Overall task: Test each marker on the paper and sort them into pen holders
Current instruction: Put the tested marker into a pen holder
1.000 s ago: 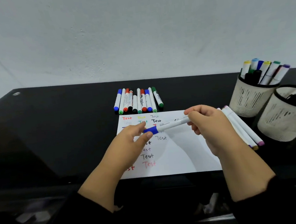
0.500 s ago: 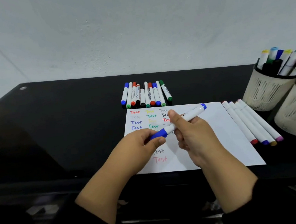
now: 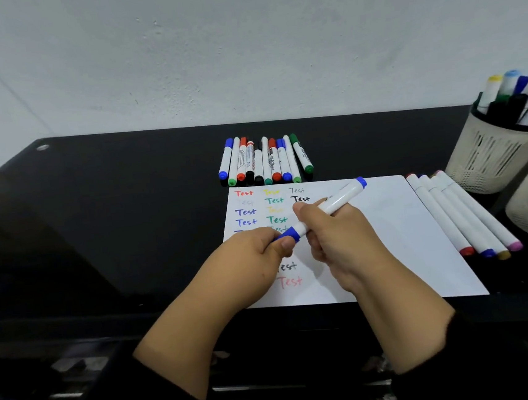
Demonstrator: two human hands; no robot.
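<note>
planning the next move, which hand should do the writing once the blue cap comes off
Right. The right hand already grips the blue marker by its white barrel over the paper, while the left hand only pinches the blue cap.

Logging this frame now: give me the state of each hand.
Left hand: closed, pinching the blue cap of the marker.
Right hand: closed around the marker's white barrel.

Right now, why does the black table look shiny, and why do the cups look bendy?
Head view: the glossy table mirrors the pale wall as dull glare at left; the wide-angle lens tilts the pen holders at the right edge; the writing on the paper stays sharp.
</note>
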